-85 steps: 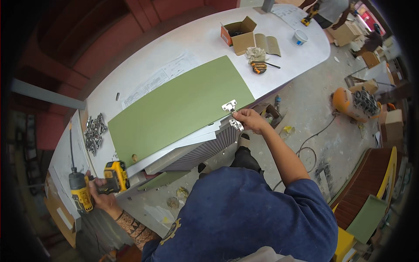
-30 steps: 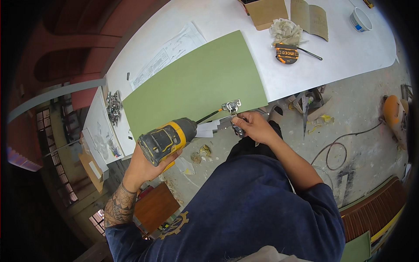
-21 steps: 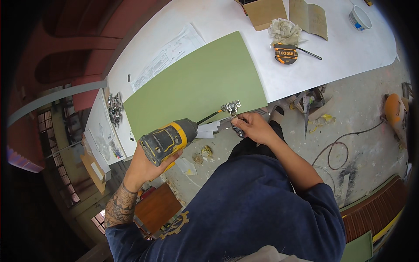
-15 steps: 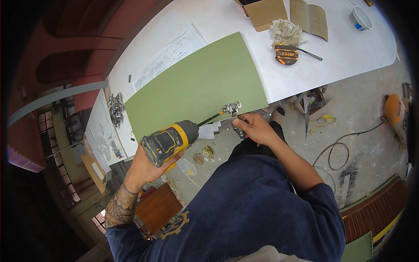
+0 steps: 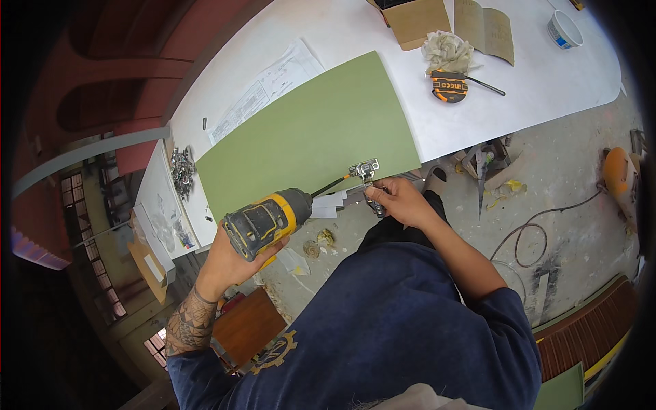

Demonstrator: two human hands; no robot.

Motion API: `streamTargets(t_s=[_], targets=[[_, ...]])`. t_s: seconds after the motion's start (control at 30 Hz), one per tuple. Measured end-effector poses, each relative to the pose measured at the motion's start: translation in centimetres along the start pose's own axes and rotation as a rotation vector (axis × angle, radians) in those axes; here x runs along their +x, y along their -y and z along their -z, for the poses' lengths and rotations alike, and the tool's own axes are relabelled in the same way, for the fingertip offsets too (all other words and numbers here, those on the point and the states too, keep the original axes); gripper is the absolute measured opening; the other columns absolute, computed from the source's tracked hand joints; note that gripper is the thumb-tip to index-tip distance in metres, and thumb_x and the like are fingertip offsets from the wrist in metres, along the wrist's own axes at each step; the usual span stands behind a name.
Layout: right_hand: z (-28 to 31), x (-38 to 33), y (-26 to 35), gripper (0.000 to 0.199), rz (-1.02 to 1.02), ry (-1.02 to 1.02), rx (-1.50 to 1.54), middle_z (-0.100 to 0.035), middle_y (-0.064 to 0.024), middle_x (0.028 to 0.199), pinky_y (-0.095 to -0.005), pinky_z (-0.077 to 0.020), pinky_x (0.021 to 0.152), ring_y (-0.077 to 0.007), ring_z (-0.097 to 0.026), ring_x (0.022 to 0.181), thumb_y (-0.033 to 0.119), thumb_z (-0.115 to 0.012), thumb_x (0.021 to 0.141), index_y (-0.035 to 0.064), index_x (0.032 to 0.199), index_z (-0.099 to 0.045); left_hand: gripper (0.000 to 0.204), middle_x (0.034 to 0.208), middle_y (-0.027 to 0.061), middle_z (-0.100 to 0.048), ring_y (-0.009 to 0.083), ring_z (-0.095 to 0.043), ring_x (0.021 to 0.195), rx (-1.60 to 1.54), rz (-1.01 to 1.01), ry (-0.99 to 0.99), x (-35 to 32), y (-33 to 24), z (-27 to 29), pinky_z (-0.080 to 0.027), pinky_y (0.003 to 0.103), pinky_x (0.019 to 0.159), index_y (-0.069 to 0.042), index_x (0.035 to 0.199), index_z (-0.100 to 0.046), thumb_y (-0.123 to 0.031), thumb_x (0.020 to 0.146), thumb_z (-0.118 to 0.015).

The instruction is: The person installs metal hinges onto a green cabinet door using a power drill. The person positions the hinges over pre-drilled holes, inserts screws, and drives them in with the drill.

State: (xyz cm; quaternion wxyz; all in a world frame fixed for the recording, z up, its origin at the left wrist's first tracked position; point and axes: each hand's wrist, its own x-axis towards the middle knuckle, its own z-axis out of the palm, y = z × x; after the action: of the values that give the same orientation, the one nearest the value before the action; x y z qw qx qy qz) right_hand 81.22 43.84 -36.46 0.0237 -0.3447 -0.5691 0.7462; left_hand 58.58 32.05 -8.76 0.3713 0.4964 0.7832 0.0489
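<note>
A green panel lies on the white table. At its near edge sits a metal hinge. My right hand holds the hinge against the panel's edge. My left hand grips a yellow and black cordless drill, whose long bit reaches up to the hinge.
On the table lie paper sheets, a cardboard box, a rag, a tape measure, a small white tub and a pile of metal hardware. A cable and scraps lie on the concrete floor.
My left hand brought the drill from low at the left up to the hinge. Over the last second it has held almost still with the bit at the hinge.
</note>
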Motion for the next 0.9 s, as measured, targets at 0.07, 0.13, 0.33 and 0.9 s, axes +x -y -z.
streamTargets(t_s=[0.07, 0.13, 0.33, 0.9], targets=[[0.08, -0.08, 0.30, 0.045, -0.004, 0.007, -0.008, -0.071, -0.0053, 0.085, -0.0291, -0.0545, 0.062, -0.0113, -0.063, 0.069, 0.038, -0.067, 0.103, -0.0051, 0.116, -0.072, 0.032, 0.105, 0.0116, -0.077, 0.0270, -0.075, 0.096, -0.001, 0.005, 0.002, -0.04, -0.05, -0.01, -0.058, 0.038, 0.090, -0.005, 0.111, -0.074, -0.023, 0.086, -0.084], [0.10, -0.09, 0.33, 0.045, -0.007, 0.008, -0.004, -0.071, -0.0053, 0.086, -0.0290, -0.0546, 0.062, -0.0114, -0.063, 0.070, 0.038, -0.067, 0.103, -0.0051, 0.116, -0.072, 0.033, 0.105, 0.0117, -0.077, 0.0270, -0.075, 0.097, -0.020, 0.005, -0.001, -0.06, -0.08, -0.10, -0.058, 0.038, 0.090, -0.005, 0.111, -0.074, -0.023, 0.086, -0.084], [0.05, -0.13, 0.20, 0.045, 0.000, 0.000, 0.007, -0.072, -0.0060, 0.089, -0.0290, -0.0552, 0.063, -0.0112, -0.064, 0.072, 0.038, -0.067, 0.103, -0.0046, 0.118, -0.072, 0.034, 0.106, 0.0121, -0.077, 0.0262, -0.075, 0.096, -0.020, -0.011, 0.002, -0.03, 0.07, -0.18, -0.058, 0.037, 0.089, -0.004, 0.112, -0.073, -0.022, 0.086, -0.085], [0.14, -0.12, 0.44, 0.050, -0.066, 0.018, 0.012, -0.076, -0.0202, 0.101, -0.0379, -0.0544, 0.084, -0.0274, -0.073, 0.091, 0.042, -0.068, 0.100, -0.0044, 0.118, -0.073, 0.036, 0.105, 0.0132, -0.076, 0.0267, -0.075, 0.096, 0.034, -0.037, -0.009, -0.02, -0.38, 0.05, -0.059, 0.037, 0.088, -0.002, 0.113, -0.072, -0.022, 0.087, -0.085]])
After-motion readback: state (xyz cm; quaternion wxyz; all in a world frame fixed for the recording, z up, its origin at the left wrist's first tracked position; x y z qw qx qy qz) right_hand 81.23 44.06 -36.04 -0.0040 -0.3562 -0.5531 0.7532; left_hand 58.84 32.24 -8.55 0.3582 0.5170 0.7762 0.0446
